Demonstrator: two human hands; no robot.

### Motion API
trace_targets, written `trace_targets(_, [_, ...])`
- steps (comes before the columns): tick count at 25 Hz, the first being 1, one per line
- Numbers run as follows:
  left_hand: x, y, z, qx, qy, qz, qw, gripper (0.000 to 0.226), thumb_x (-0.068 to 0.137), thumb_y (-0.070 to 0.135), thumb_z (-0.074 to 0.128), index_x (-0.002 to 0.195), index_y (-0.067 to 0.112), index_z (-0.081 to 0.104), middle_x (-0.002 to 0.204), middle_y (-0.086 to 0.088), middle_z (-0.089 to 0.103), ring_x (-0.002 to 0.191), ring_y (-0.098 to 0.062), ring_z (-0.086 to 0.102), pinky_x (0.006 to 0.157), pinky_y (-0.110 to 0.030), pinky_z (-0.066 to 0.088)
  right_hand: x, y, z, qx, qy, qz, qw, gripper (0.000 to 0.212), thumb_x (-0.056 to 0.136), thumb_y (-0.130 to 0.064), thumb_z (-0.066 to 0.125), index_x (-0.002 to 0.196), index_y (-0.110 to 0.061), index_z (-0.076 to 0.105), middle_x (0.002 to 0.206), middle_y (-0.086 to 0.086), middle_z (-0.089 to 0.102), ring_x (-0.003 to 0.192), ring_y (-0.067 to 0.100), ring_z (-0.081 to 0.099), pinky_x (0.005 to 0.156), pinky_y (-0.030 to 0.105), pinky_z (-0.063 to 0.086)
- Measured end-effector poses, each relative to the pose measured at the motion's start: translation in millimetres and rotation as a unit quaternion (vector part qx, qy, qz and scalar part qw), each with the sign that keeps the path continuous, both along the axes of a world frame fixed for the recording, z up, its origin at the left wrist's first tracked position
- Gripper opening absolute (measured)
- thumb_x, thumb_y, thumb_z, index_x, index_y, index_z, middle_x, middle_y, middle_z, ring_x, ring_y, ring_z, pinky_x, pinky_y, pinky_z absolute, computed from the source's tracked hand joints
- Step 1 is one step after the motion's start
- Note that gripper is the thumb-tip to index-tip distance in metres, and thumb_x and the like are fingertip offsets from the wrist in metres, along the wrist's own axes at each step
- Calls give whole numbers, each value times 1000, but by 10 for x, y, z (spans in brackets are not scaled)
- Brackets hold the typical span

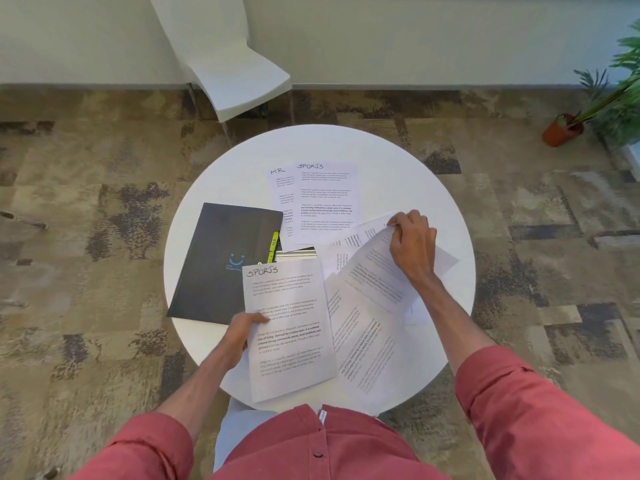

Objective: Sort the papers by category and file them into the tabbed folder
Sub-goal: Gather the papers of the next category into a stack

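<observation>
Overhead view of a round white table [433,188] during sorting of papers. The black folder [221,251] lies closed on the left half of the table, its yellow tabs [274,242] projecting from its right edge; it sits just far-left of the left hand and well apart from the right hand.

The left hand [242,332] grips the left margin of the near SPORTS sheet [287,306], thumb on top and the remaining fingers hidden beneath the paper. The sheet's far corner overlaps the folder's near-right corner.

The right hand [412,244], back toward the camera and fingers curled, pinches the far edge of a lifted sheet [374,271], which bows upward above the loose pile [367,341] spread over the near-right part of the table. Both forearms reach in from the near edge, with red sleeves pushed up.

At the far side lie two flat pages, the HR sheet [280,188] partly covered by the far SPORTS sheet [325,202]. A white chair [235,74] stands beyond the table and a potted plant [616,98] at far right.
</observation>
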State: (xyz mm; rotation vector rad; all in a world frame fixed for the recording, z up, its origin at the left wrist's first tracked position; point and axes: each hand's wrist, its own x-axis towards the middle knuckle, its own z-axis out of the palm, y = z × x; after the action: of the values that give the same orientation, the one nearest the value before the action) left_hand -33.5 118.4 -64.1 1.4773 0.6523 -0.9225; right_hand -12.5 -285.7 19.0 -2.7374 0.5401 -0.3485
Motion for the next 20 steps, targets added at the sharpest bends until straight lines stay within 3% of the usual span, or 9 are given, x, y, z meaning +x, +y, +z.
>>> trace_targets(5, [-13,-2,20,-10,0,2,1000,30,91,2,68,121,4,74,111,-17,82,105,-41,78,101,-54,60,253,39,258,40,-78,20,996,23,102,-5,51,111,-18,67,106,3,62,98,23,57,83,40,40])
trace_targets(10, [-4,59,37,6,-9,16,1000,27,92,3,67,118,7,75,108,-15,83,104,-41,78,96,-50,62,472,76,688,74,-146,104,981,20,100,-1,51,96,-15,65,97,1,56,83,21,57,73,44,46])
trace_targets(14, [29,130,-4,44,-30,18,998,29,93,5,68,121,4,73,106,-13,83,100,-39,79,90,-50,64,644,207,1010,53,-165,156,972,21,94,0,51,87,-15,64,89,0,56,73,20,53,65,38,42])
trace_targets(17, [42,124,14,61,-54,11,997,27,95,3,66,122,5,73,111,-12,82,95,-32,79,72,-37,61,762,347,993,94,-86,198,972,20,87,-6,50,82,-18,66,85,-3,57,72,21,57,61,35,44])
trace_targets(20, [41,92,68,67,-73,9,995,24,98,0,63,118,5,73,107,-8,81,89,-26,79,66,-31,58,738,582,613,83,45,262,960,26,80,-7,49,83,-23,69,88,-6,59,84,23,62,78,41,47])
